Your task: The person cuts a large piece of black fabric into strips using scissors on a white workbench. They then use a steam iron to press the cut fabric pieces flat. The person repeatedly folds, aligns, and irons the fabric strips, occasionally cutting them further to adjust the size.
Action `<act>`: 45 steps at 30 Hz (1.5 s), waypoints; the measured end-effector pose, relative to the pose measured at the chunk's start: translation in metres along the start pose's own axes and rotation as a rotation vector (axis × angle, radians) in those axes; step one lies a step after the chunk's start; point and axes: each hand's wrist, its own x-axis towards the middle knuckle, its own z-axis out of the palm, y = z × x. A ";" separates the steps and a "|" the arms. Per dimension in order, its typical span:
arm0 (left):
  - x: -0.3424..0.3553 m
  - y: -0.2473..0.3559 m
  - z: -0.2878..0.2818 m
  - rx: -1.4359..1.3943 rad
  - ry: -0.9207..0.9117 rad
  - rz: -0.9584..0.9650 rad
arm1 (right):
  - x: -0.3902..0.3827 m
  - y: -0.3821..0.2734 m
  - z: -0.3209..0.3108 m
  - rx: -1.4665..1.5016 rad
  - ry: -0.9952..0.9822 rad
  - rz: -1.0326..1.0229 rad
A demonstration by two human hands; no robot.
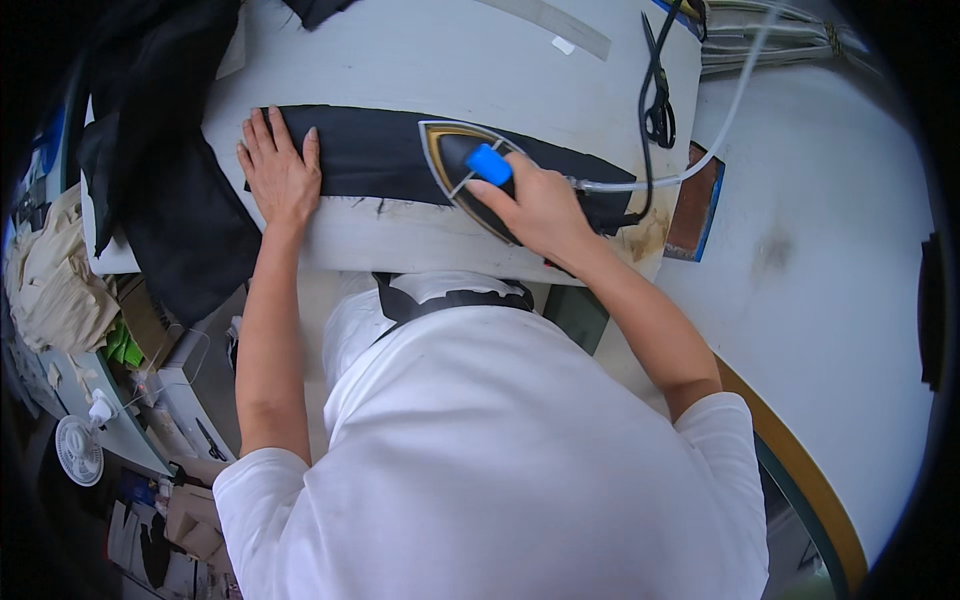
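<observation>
Your right hand [540, 205] grips the iron [470, 175], its tip pointing left along the black fabric strip [375, 150]. The strip runs left to right across the pale board [430, 60]. Farther left, your left hand [280, 170] lies open and flat, pinning the strip's end.

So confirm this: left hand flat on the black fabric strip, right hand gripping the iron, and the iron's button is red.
Wrong on the colour: the head view shows the iron has a blue button. The rest holds: left hand flat on the black fabric strip, right hand gripping the iron.
</observation>
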 end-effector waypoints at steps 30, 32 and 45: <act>-0.012 -0.146 -0.010 -0.515 0.104 0.070 | 0.096 -0.196 0.112 0.035 0.124 -0.140; -0.011 -0.124 -0.007 -0.501 0.116 0.119 | 0.083 -0.172 0.092 0.048 0.152 -0.037; -0.006 -0.098 0.005 -0.162 0.154 0.115 | -0.049 0.073 -0.009 0.053 0.462 0.588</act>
